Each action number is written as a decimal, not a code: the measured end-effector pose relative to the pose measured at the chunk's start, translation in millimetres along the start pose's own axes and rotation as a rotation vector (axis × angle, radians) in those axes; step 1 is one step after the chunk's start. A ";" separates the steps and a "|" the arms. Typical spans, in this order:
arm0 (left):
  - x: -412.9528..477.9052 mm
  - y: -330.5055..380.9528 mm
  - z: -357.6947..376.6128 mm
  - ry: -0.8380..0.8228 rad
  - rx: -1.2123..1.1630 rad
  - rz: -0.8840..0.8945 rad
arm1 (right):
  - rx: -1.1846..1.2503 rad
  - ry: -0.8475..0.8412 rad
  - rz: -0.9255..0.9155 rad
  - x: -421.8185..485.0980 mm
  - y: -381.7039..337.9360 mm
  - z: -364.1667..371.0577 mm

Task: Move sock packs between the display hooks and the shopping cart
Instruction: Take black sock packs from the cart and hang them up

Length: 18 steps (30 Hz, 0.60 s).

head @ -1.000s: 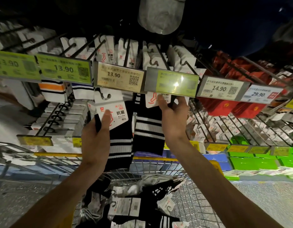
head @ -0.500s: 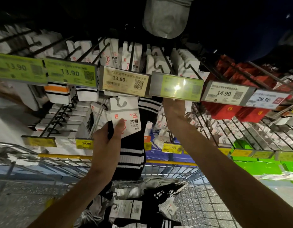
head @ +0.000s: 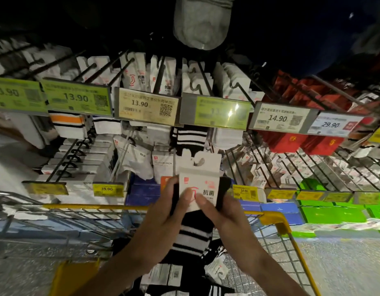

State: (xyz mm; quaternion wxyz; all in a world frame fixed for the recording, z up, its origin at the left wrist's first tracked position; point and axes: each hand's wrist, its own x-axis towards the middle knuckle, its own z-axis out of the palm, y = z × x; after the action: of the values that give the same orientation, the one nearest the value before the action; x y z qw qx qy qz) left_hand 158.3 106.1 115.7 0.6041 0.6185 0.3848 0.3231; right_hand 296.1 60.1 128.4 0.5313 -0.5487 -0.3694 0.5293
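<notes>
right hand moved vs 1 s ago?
Yes. The right hand dropped from just under the glare-lit green price tag down to the sock pack, pinching its card near the cart rim.

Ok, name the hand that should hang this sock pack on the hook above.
Left, probably: the left hand grips the sock pack higher, on its card's edge, nearer the hanger hole; the right hand holds lower down. Close call.
</notes>
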 end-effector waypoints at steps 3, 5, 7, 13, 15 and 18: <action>9.3 15.9 4.1 0.058 -0.048 0.046 | -0.021 0.043 -0.130 10.2 -14.5 -5.5; 15.3 23.8 5.9 0.135 -0.092 0.111 | -0.021 0.079 -0.219 17.8 -24.0 -4.2; 19.9 30.7 6.6 0.181 -0.117 0.173 | -0.012 0.090 -0.264 23.4 -31.6 -2.3; 34.3 38.7 5.3 0.176 -0.125 0.267 | -0.044 0.132 -0.268 39.2 -37.8 2.8; 46.8 37.2 3.0 0.218 -0.094 0.264 | -0.049 0.166 -0.252 48.7 -41.4 6.6; 62.6 32.9 -2.0 0.264 -0.058 0.231 | -0.098 0.228 -0.248 61.1 -41.9 12.9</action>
State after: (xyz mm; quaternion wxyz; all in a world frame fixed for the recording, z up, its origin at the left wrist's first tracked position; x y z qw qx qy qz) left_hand 190.3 162.2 144.5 0.5248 0.5932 0.3776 0.4797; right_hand 300.3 128.4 159.3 0.6036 -0.5807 -0.3969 0.3754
